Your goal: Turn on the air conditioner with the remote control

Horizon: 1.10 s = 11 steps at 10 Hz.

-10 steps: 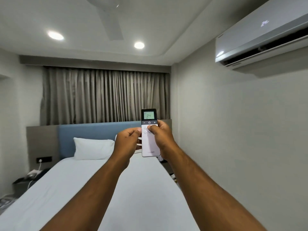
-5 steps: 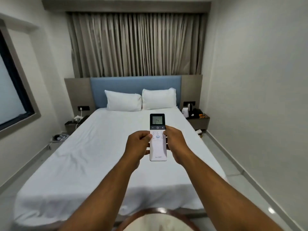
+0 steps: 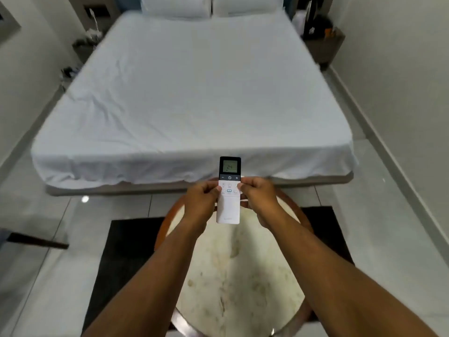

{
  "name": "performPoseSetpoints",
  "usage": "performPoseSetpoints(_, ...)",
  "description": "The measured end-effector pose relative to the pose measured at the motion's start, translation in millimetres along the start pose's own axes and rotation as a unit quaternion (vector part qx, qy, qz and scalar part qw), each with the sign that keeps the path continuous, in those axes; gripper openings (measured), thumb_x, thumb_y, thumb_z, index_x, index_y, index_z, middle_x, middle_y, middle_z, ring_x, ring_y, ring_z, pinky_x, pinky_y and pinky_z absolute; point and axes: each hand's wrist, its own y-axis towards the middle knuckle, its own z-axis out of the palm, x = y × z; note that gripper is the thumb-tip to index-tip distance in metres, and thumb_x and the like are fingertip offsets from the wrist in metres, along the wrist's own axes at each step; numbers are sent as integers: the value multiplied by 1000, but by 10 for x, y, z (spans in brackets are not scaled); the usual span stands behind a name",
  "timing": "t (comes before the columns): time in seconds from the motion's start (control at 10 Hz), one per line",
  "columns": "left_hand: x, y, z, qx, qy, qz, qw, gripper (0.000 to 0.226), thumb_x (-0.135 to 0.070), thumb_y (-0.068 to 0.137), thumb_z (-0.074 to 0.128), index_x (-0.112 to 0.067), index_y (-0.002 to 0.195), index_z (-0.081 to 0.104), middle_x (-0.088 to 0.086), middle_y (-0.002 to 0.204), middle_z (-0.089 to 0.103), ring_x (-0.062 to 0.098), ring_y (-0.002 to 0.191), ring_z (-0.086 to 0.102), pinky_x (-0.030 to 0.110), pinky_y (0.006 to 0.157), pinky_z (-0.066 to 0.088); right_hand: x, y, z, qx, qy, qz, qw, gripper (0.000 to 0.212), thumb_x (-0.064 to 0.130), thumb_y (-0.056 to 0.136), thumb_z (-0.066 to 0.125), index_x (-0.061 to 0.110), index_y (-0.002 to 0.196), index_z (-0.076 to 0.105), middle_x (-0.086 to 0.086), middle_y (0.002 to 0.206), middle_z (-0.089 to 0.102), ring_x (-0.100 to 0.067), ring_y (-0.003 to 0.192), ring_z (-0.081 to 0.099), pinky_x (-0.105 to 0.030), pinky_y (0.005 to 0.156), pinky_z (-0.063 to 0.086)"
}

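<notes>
A slim white remote control [image 3: 228,205] with a dark top and a lit screen reading 24 is held upright in front of me, above the far rim of a round table. My left hand [image 3: 202,203] grips its left edge and my right hand [image 3: 258,198] grips its right edge, thumbs resting beside the button rows. The air conditioner is out of view.
A round marble-topped table [image 3: 238,276] with a wooden rim stands below my arms on a black mat [image 3: 126,242]. A white-sheeted bed [image 3: 192,93] fills the room ahead, with two pillows and bedside tables [image 3: 323,45] at its head. Glossy tiled floor surrounds it.
The view has swung down from the wall air conditioner and ceiling to the bed, floor and round table. Both hands have kept hold of the remote, now lower over the table.
</notes>
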Motion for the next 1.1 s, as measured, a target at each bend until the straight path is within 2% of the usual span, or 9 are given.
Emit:
performPoseSetpoints(0.1, 785, 50, 90, -19, 28, -67, 997, 19, -9, 93, 57, -24, 88, 69, 0, 98, 74, 22, 89, 71, 46, 77, 61, -757, 141, 52, 0, -22, 65, 998, 20, 5, 96, 54, 19, 88, 67, -2, 88, 74, -13, 70, 69, -21, 55, 52)
performPoseSetpoints(0.2, 1390, 59, 176, -37, 41, -118, 991, 22, -9, 92, 59, -27, 82, 69, -3, 93, 73, 22, 89, 70, 50, 82, 59, -1405, 237, 77, -6, -44, 112, 993, 16, 5, 96, 55, 10, 101, 69, -9, 100, 75, -20, 79, 70, -26, 60, 54)
performPoseSetpoints(0.3, 1720, 64, 224, -36, 46, -145, 988, 19, -9, 91, 60, -24, 85, 70, -1, 96, 73, 22, 92, 69, 50, 86, 58, -1779, 279, 92, -13, -61, 133, 989, 20, 5, 95, 56, 5, 108, 70, -13, 105, 75, -27, 88, 72, -33, 66, 58)
performPoseSetpoints(0.4, 2254, 76, 272, -37, 57, -183, 981, 22, -8, 89, 61, -27, 81, 69, 4, 99, 74, 26, 94, 69, 51, 88, 56, -2355, 332, 156, -26, -92, 161, 982, 23, 6, 93, 58, 5, 111, 72, -14, 108, 76, -30, 94, 73, -45, 83, 61)
performPoseSetpoints(0.5, 2519, 58, 286, -38, 66, -197, 977, 24, -9, 89, 63, -30, 77, 68, 6, 100, 74, 27, 93, 70, 51, 87, 57, -2627, 331, 201, -37, -106, 173, 979, 24, 6, 92, 59, 5, 113, 72, -15, 111, 75, -29, 97, 72, -48, 89, 59)
performPoseSetpoints(0.7, 2867, 97, 291, -36, 78, -202, 976, 21, -11, 88, 65, -30, 78, 69, 6, 98, 75, 26, 91, 71, 49, 86, 57, -2958, 371, 267, -49, -145, 167, 974, 23, 9, 90, 62, 5, 110, 73, -13, 108, 76, -28, 94, 72, -47, 86, 59)
performPoseSetpoints(0.8, 2944, 97, 277, -29, 89, -195, 976, 15, -12, 87, 65, -24, 86, 73, 5, 99, 75, 25, 91, 71, 49, 87, 57, -3009, 375, 289, -50, -160, 164, 972, 23, 9, 90, 62, 6, 109, 74, -13, 108, 76, -27, 94, 72, -47, 87, 59)
performPoseSetpoints(1.0, 3028, 89, 266, -6, 135, -165, 977, 20, -12, 88, 62, -16, 104, 74, 5, 104, 75, 24, 95, 69, 47, 89, 55, -3051, 362, 327, -48, -197, 137, 970, 25, 8, 90, 61, 4, 111, 74, -13, 110, 76, -26, 97, 70, -42, 90, 56)
performPoseSetpoints(1.1, 2944, 75, 255, 16, 204, -123, 971, 27, -15, 91, 61, -15, 116, 69, 7, 114, 72, 23, 101, 66, 38, 93, 52, -2975, 331, 296, -38, -219, 128, 966, 26, 11, 91, 62, 0, 111, 73, -17, 111, 74, -31, 102, 68, -40, 93, 54)
